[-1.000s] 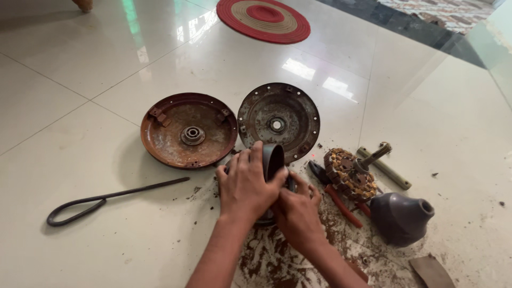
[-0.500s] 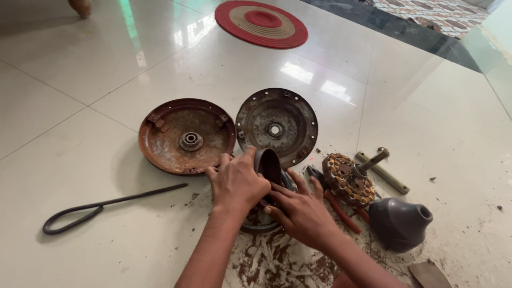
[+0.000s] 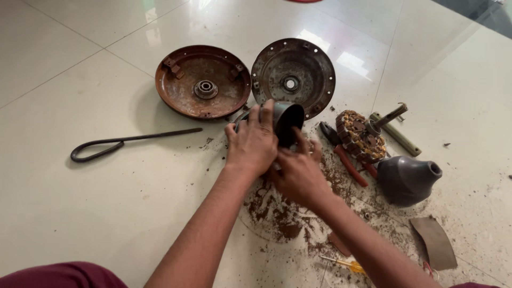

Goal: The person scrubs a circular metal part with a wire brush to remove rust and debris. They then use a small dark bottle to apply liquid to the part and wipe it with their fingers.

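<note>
Two hands on one part: the left hand [image 3: 255,141] grips a dark cup [image 3: 285,121] by its rim, open mouth tipped right, while the right hand [image 3: 298,170] curls under it from the near side, holding too. Cup sits mid-floor, just near of the two covers. Teardown looks well along: rusty cover [image 3: 202,80] and grey cover [image 3: 293,69] lie open at the far side, winding [image 3: 360,136] and cone [image 3: 405,178] out at right, pliers [image 3: 344,154] between. Rust grit everywhere; cleaning and reassembly seem left.
</note>
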